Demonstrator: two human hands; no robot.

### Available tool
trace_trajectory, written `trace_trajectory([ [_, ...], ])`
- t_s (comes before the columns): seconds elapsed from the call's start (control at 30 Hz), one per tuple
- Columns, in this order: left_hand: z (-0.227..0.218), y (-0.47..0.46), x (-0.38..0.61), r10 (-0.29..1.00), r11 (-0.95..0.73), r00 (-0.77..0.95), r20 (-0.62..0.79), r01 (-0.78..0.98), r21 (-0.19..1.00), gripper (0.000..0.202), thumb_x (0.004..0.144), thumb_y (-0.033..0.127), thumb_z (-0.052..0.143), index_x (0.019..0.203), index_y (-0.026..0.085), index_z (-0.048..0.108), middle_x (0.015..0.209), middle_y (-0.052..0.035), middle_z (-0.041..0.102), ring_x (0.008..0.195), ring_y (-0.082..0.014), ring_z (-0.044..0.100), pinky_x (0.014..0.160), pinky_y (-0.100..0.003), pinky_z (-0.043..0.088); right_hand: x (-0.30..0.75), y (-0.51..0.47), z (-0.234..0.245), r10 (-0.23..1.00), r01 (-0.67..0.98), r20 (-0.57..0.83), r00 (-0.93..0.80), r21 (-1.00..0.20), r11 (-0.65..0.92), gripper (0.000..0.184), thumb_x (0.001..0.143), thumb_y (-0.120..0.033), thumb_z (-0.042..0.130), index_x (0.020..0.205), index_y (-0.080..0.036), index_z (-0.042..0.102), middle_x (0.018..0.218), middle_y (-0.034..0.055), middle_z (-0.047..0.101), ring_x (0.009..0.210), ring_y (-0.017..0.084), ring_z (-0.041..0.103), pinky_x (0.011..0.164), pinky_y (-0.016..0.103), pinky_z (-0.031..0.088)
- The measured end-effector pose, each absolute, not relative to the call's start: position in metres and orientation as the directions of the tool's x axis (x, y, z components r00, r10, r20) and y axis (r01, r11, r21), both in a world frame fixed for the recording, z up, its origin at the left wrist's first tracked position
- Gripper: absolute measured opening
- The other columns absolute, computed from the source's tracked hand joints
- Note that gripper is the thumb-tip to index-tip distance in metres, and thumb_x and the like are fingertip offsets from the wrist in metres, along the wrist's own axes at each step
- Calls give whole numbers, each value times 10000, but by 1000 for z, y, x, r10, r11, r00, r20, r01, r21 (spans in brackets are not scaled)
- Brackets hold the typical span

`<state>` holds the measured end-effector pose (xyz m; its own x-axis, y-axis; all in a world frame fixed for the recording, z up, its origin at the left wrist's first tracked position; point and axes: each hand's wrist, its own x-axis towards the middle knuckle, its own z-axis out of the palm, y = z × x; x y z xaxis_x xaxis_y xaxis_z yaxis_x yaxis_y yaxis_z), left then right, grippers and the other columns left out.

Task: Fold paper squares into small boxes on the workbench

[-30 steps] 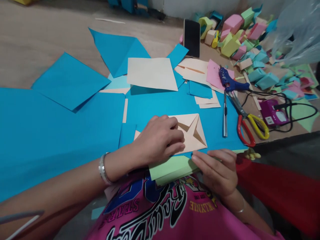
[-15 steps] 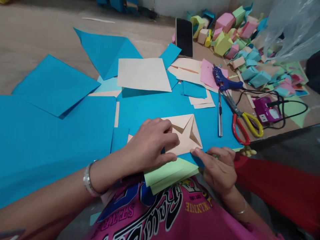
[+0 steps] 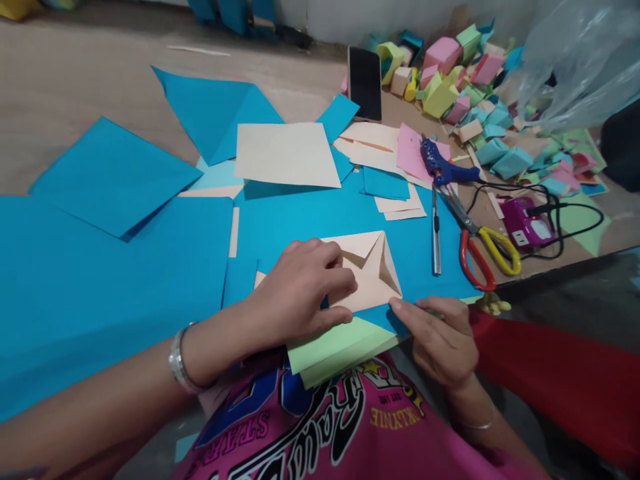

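A folded peach paper (image 3: 373, 273) with triangular flaps lies on a big blue sheet (image 3: 310, 217) in front of me. My left hand (image 3: 300, 293) rests on its left half, fingers curled and pressing it down. My right hand (image 3: 440, 340) sits at the near edge, fingers bunched, with the index fingertip touching the paper's lower right corner. A light green folded paper (image 3: 335, 347) sticks out beneath both hands, over my pink shirt.
A metal pen-like tool (image 3: 437, 233), red and yellow scissors (image 3: 480, 247) and a blue glue gun (image 3: 440, 167) lie to the right. Further off are a purple plug box (image 3: 525, 227), an upright phone (image 3: 365, 83), several coloured paper boxes (image 3: 465, 73) and loose peach sheets (image 3: 285, 153).
My right hand has slid up so its index fingertip meets the peach paper's corner. My left hand stays pressed on the paper. The view has shifted slightly.
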<state>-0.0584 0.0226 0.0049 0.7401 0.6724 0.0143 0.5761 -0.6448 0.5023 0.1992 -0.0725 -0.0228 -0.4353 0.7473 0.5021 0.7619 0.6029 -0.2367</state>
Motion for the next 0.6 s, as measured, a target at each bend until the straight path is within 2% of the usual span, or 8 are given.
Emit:
trace_trajectory([
  [0.1, 4, 23, -60, 665, -656, 747, 28, 565, 500, 307, 792, 536, 671, 894, 247, 667, 914, -45, 557, 860, -227, 485, 702, -345, 297, 197, -71, -20, 761, 746, 472, -446, -273, 607, 569, 844, -32, 457, 1371, -235, 524, 1071, 34, 735, 866, 218, 597, 772, 415, 419],
  [0.17, 3, 23, -61, 649, -673, 759, 54, 540, 505, 316, 801, 547, 657, 905, 249, 674, 911, -43, 571, 865, -226, 500, 715, -350, 317, 194, -68, -18, 753, 740, 507, -419, -290, 607, 577, 827, -13, 477, 1355, -238, 536, 1069, 44, 732, 888, 223, 610, 776, 418, 438],
  [0.23, 3, 22, -64, 621, -696, 777, 104, 487, 528, 284, 847, 512, 621, 937, 249, 679, 895, -40, 596, 861, -213, 524, 722, -346, 342, 190, -64, -18, 749, 762, 567, -342, -299, 574, 564, 816, -10, 523, 1340, -218, 546, 1136, 81, 705, 979, 240, 619, 816, 429, 466],
  [0.3, 2, 22, -66, 619, -707, 760, 201, 427, 563, 227, 911, 416, 569, 994, 231, 670, 899, -43, 629, 861, -192, 554, 729, -333, 375, 185, -57, -17, 770, 788, 550, -324, -293, 541, 509, 834, -68, 582, 1329, -180, 547, 1234, 130, 653, 1112, 275, 590, 887, 464, 468],
  [0.4, 2, 23, -70, 674, -705, 639, 370, 409, 579, 182, 932, 279, 540, 1040, 185, 653, 921, -64, 662, 880, -180, 578, 749, -318, 422, 178, -46, -16, 769, 761, 400, -498, -224, 609, 428, 884, -209, 608, 1306, -159, 556, 1297, 139, 616, 1240, 299, 522, 966, 506, 440],
  [0.47, 1, 26, -73, 705, -700, 568, 424, 463, 544, 182, 920, 255, 547, 1035, 173, 661, 969, -88, 664, 916, -198, 579, 778, -336, 438, 177, -39, -16, 729, 712, 345, -591, -201, 673, 370, 904, -211, 590, 1271, -162, 580, 1294, 119, 624, 1266, 281, 508, 975, 484, 456],
  [0.6, -1, 31, -76, 714, -694, 607, 347, 552, 462, 208, 928, 296, 518, 999, 195, 685, 1079, -97, 660, 994, -233, 576, 826, -386, 436, 176, -30, -16, 689, 683, 316, -653, -149, 715, 310, 912, -159, 570, 1217, -132, 617, 1281, 125, 631, 1264, 268, 511, 953, 436, 502],
])
